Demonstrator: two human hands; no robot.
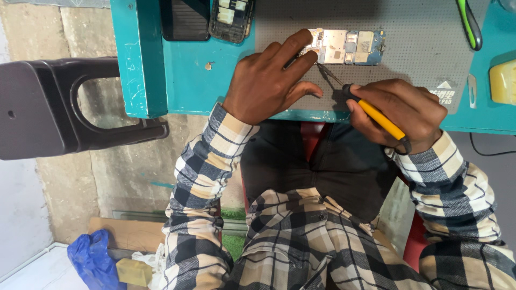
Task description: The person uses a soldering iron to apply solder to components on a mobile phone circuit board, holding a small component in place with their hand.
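A bare phone circuit board lies on a grey work mat on a teal table. My left hand rests on the mat, its fingertips pressing the board's left end. My right hand grips a yellow-handled screwdriver; its thin metal tip reaches the board's lower left corner, right beside my left fingers.
A black phone shell and an opened phone frame lie at the table's far left. A green-handled tool and a yellowish block sit at the right. A black plastic stool stands to the left, a blue bag on the floor.
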